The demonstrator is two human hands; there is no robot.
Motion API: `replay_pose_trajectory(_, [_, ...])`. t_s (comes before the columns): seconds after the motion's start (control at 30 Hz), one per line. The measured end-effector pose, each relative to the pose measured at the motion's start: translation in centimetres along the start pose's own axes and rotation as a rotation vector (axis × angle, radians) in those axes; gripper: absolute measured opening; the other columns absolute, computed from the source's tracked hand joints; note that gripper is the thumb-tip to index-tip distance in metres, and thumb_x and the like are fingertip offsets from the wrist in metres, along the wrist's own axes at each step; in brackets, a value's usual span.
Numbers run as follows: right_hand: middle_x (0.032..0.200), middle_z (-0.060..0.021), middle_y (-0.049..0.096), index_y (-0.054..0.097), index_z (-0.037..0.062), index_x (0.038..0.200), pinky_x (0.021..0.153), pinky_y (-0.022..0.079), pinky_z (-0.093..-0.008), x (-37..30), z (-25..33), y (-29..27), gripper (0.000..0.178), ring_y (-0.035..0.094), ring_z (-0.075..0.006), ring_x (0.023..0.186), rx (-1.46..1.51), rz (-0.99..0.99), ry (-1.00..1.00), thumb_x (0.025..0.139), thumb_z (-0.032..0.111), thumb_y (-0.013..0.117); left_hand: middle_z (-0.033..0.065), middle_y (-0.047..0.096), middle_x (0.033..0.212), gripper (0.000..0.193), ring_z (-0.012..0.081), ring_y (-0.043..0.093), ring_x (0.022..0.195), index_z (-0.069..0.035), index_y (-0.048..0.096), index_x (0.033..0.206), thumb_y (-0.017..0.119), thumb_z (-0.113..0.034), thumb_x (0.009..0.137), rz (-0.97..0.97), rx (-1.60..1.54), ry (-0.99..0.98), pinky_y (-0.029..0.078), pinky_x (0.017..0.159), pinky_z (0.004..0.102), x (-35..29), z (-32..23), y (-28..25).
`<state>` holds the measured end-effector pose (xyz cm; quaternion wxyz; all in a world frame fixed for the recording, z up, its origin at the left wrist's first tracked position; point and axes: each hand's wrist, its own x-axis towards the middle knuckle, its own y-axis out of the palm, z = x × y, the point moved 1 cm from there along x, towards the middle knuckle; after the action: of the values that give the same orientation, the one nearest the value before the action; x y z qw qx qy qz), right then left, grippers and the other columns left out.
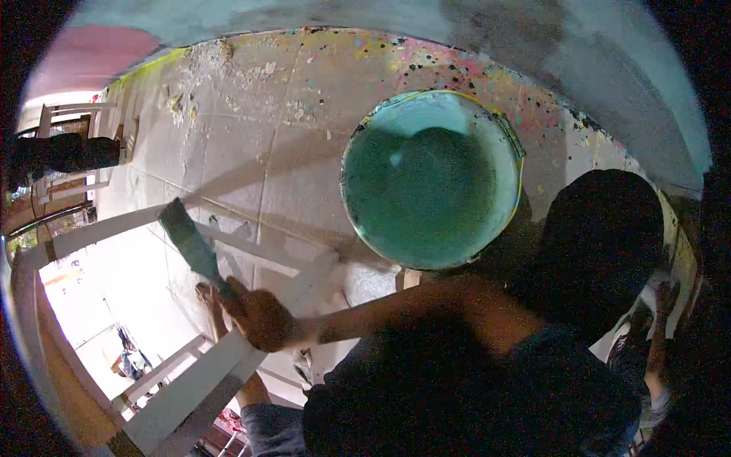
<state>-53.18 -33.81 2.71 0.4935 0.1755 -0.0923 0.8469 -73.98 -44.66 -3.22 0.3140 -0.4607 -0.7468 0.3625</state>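
Observation:
Neither of my own hands can be made out for certain. A person (601,244) with a dark head and a dark shirt fills the right and lower middle. That person's bare arm seems to reach left, its hand (263,316) closed round a paintbrush (186,240). The brush's broad head is coated in teal-grey paint and points up and left. Beside the brush hand, partly hidden, another hand (209,298) is near a pale ladder (186,392); whose it is I cannot tell. A round bucket (354,202) of teal paint stands above the arm, with a yellow-green handle along its rim.
Paint spatters mark the tiled floor (236,148). A teal-painted wall (343,15) curves along the top. Another person (65,161) in dark clothes is at far left. At far right another forearm (656,358) shows below a pale object. Bright light falls beyond the ladder.

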Motion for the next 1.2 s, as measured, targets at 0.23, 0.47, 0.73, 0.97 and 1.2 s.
replay_pose_trajectory(0.23, [0.085, -0.0301, 0.051, 0.024, -0.0016, 0.124, 0.05, 0.044, -0.0444, -0.5, 1.5, 1.9, 0.048, 0.054, -0.0372, 0.057, 0.062, 0.142, 0.058, 0.082, 0.011, 0.043, 0.0128, 0.045, 0.117, 0.036, 0.0245, 0.042, 0.107, -0.004, 0.039, 0.12, 0.039, -0.022, 0.089, -0.04, -0.116, -0.028, 0.038, 0.083, 0.0367, -1.9, -1.4, 4.3])
replay_pose_trajectory(0.47, [0.066, -0.0251, 0.052, 0.026, -0.0066, 0.121, 0.054, 0.044, -0.0429, -1.2, 1.1, 3.5, 0.044, 0.055, -0.0351, 0.059, 0.217, 0.123, 0.188, 0.089, 0.022, 0.035, 0.0122, 0.045, 0.117, 0.036, 0.0236, 0.042, 0.107, -0.005, 0.038, 0.121, 0.039, -0.021, 0.089, -0.057, -0.307, -0.028, 0.038, 0.082, 0.0363, -0.6, -4.4, 12.9])
replay_pose_trajectory(0.73, [0.067, -0.0175, 0.054, 0.042, 0.0013, 0.1, 0.053, 0.044, -0.042, 2.6, -1.8, -4.6, 0.026, 0.055, -0.0326, 0.06, 0.239, 0.331, 0.527, 0.086, 0.023, 0.041, 0.0114, 0.044, 0.118, 0.036, 0.0226, 0.042, 0.108, -0.005, 0.037, 0.122, 0.038, -0.021, 0.09, -0.096, -0.487, -0.069, 0.038, 0.082, 0.0358, -1.0, -7.9, 21.4])
replay_pose_trajectory(0.97, [0.058, -0.0166, 0.052, 0.049, 0.0017, 0.079, 0.048, 0.04, -0.0407, 10.0, -1.4, -20.6, 0.021, 0.053, -0.0335, 0.05, -0.166, 0.187, 0.442, 0.083, 0.023, 0.048, 0.0108, 0.044, 0.119, 0.037, 0.0217, 0.041, 0.108, -0.006, 0.036, 0.124, 0.037, -0.02, 0.09, -0.08, -0.586, -0.135, 0.038, 0.082, 0.0354, -4.0, -12.0, 25.2])
replay_pose_trajectory(1.2, [0.061, -0.018, 0.054, 0.052, -0.0003, 0.079, 0.057, 0.044, -0.0466, 11.8, 5.1, -39.7, 0.03, 0.056, -0.036, 0.06, -0.959, 0.489, 0.602, 0.084, 0.028, 0.044, 0.0097, 0.048, 0.104, 0.033, 0.0177, 0.044, 0.093, -0.001, 0.044, 0.107, 0.054, -0.02, 0.083, 0.06, -0.878, -0.531, 0.036, 0.08, 0.0289, 9.6, -27.0, 22.1])
